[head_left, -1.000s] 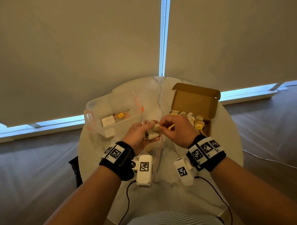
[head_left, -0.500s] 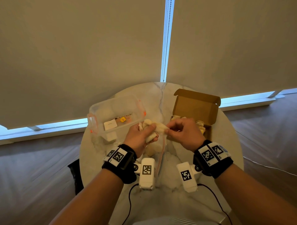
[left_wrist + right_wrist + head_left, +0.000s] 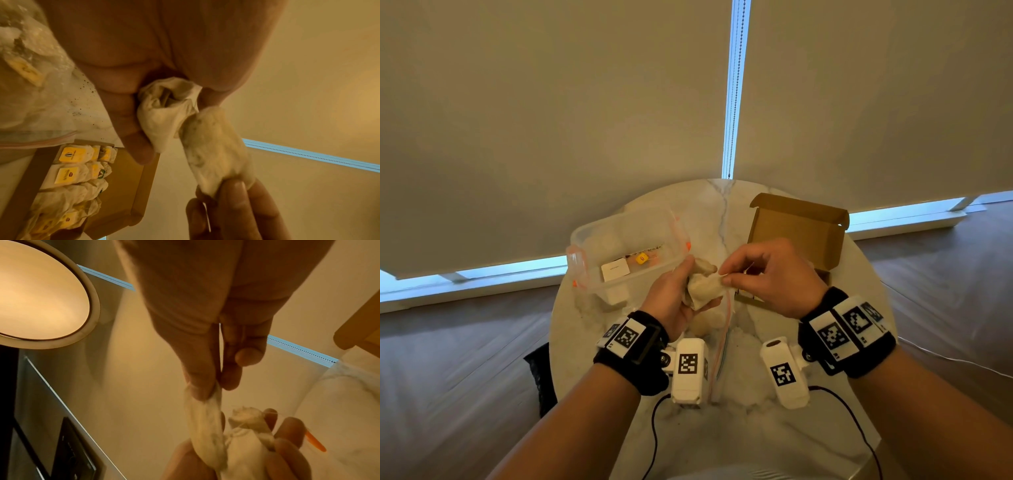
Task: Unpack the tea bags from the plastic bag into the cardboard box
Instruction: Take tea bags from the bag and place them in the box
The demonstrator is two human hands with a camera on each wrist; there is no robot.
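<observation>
My left hand (image 3: pixel 674 294) grips a crumpled bunch of pale tea bags (image 3: pixel 703 287) above the middle of the table. My right hand (image 3: pixel 763 274) pinches the end of one tea bag (image 3: pixel 213 151) between thumb and forefinger, stretched away from the bunch (image 3: pixel 244 431). The open cardboard box (image 3: pixel 798 233) stands behind the right hand; in the left wrist view it (image 3: pixel 127 183) holds several tea bags with yellow tags (image 3: pixel 69 173). The clear plastic bag (image 3: pixel 709 325) lies on the table under my hands, with tea bags still inside (image 3: pixel 26 69).
A clear plastic tub (image 3: pixel 626 250) with orange clips stands at the back left of the round marble table (image 3: pixel 722 428), holding small packets. Cables run from the wrist cameras over the table's near edge. Window blinds hang close behind the table.
Both hands have risen slightly with the bunch. The right hand has pulled one tea bag a little to the right, away from the bunch in the left hand.
</observation>
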